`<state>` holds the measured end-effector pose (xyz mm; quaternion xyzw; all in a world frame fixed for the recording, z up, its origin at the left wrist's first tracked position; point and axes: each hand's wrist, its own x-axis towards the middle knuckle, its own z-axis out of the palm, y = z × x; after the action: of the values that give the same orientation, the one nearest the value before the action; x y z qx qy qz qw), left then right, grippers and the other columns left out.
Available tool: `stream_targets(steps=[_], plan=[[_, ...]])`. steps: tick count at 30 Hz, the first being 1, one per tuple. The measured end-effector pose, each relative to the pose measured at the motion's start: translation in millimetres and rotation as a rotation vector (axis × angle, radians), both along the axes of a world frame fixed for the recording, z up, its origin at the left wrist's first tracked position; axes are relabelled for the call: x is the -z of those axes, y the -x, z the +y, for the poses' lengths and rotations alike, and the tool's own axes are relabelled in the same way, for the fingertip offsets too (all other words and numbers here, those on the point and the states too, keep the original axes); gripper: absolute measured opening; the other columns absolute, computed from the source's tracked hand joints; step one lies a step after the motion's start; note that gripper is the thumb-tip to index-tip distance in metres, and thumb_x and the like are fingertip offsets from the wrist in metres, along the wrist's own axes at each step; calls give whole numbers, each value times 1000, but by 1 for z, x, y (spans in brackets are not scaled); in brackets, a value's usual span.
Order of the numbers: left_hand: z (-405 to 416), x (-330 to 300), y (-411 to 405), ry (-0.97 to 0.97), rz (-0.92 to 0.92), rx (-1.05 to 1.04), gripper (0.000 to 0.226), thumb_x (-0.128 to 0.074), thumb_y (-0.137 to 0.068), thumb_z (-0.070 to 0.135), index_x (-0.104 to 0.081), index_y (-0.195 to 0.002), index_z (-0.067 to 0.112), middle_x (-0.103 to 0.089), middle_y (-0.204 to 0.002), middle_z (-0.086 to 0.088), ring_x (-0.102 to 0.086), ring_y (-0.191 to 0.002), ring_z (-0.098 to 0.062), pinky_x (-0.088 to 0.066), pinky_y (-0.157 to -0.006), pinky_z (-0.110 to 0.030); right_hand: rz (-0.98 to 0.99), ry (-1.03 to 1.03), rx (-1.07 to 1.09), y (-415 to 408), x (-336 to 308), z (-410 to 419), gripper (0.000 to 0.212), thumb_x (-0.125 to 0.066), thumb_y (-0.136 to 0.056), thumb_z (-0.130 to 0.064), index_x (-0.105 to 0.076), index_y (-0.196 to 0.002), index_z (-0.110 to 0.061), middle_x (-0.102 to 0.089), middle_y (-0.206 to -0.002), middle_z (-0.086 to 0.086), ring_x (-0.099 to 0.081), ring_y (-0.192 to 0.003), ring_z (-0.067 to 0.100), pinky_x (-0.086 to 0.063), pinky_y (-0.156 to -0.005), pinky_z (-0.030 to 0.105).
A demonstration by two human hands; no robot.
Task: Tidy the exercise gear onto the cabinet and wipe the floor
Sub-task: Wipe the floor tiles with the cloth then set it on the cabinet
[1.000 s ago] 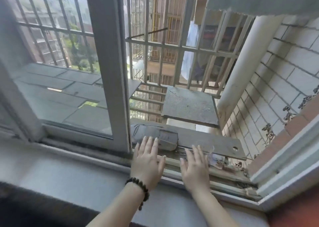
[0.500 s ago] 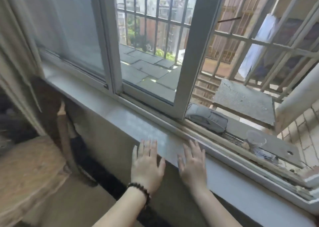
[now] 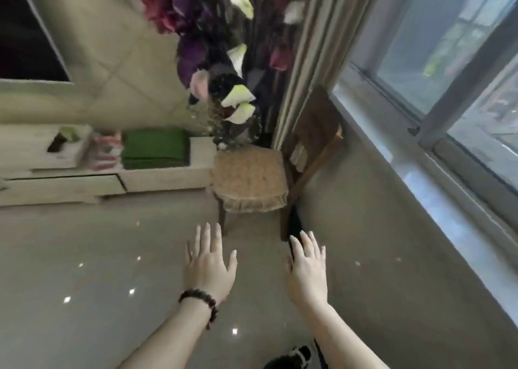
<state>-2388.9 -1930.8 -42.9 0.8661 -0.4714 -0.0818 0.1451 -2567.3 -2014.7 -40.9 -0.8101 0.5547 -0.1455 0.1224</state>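
My left hand (image 3: 208, 265), with a dark bead bracelet on the wrist, and my right hand (image 3: 307, 270) are both stretched out in front of me, fingers straight and spread, holding nothing. They hover above the glossy grey tiled floor (image 3: 84, 270). A low white cabinet (image 3: 84, 183) runs along the far wall at the left. On it lie a folded green item (image 3: 154, 148), something pink (image 3: 108, 151) and a small dark object (image 3: 56, 143); the view is blurred and I cannot tell what they are.
A wooden chair (image 3: 252, 178) with a beige cushion stands ahead near the curtain (image 3: 311, 49). A tall vase of artificial flowers (image 3: 224, 74) rises behind it. The window sill (image 3: 437, 189) and window run along the right. A dark slipper (image 3: 291, 359) shows at the bottom edge.
The view has swung left from the open window and its sill into the room. My hands left the sill and now hover above the floor, still spread and empty.
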Motion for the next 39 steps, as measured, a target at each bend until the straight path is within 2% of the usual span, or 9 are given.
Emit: stream_targets(steps=[4, 8, 10, 15, 19, 24, 30, 39], plan=[[87, 8, -74, -45, -14, -284, 72, -29, -87, 51, -28, -149, 14, -28, -155, -12, -15, -146, -28, -14, -116, -48, 12, -66, -275, -93, 5, 43, 43, -37, -99, -28, -43, -139, -15, -25, -155, 6, -5, -147, 22, 2, -118, 40], [166, 13, -124, -48, 12, -523, 72, -34, -84, 48, -41, -143, 7, -42, -146, -17, -30, -140, -33, -24, -111, -54, 45, -133, -502, -176, 10, 91, 42, -37, -100, -29, -40, -139, -14, -23, -156, 8, -3, -147, 23, 3, -118, 40], [199, 16, -142, -70, 23, -623, 73, -29, -86, 49, -36, -145, 8, -38, -149, -15, -27, -142, -32, -22, -113, -53, 63, -167, -604, -212, 13, 114, 43, -37, -100, -30, -40, -140, -14, -25, -155, 8, -5, -147, 22, 1, -119, 41], [261, 23, -187, -124, 49, -834, 68, -31, -96, 46, -11, -153, 15, -15, -159, -8, -4, -148, -24, -8, -118, -45, 159, -192, -831, -298, 19, 154, 49, -29, -101, -35, -28, -147, -18, -17, -158, 5, 1, -147, 20, 2, -120, 41], [288, 28, -231, -122, 44, -984, 68, -29, -96, 48, -8, -153, 16, -14, -159, -7, -2, -147, -23, -7, -118, -45, 161, -199, -937, -366, 24, 169, 49, -30, -101, -35, -30, -147, -17, -17, -158, 7, -1, -147, 21, 4, -119, 40], [295, 38, -314, -114, 62, -1083, 68, -28, -96, 50, -9, -152, 16, -14, -159, -9, -1, -147, -25, -7, -119, -47, 168, -189, -1015, -468, 43, 168, 47, -34, -101, -33, -34, -145, -15, -21, -156, 9, -6, -147, 22, 0, -119, 42], [289, 32, -443, -173, 95, -1131, 67, -23, -97, 50, -2, -153, 18, -5, -161, -6, 7, -147, -23, -1, -119, -45, 222, -211, -1089, -609, 46, 161, 48, -32, -101, -34, -32, -145, -16, -18, -157, 7, -2, -147, 21, 0, -119, 40], [299, 13, -592, -161, 87, -1244, 67, -22, -97, 51, -1, -153, 18, -4, -161, -7, 5, -147, -24, -3, -119, -45, 256, -174, -1194, -789, 39, 182, 48, -34, -101, -33, -31, -146, -18, -16, -158, 7, 0, -147, 19, 1, -118, 40]])
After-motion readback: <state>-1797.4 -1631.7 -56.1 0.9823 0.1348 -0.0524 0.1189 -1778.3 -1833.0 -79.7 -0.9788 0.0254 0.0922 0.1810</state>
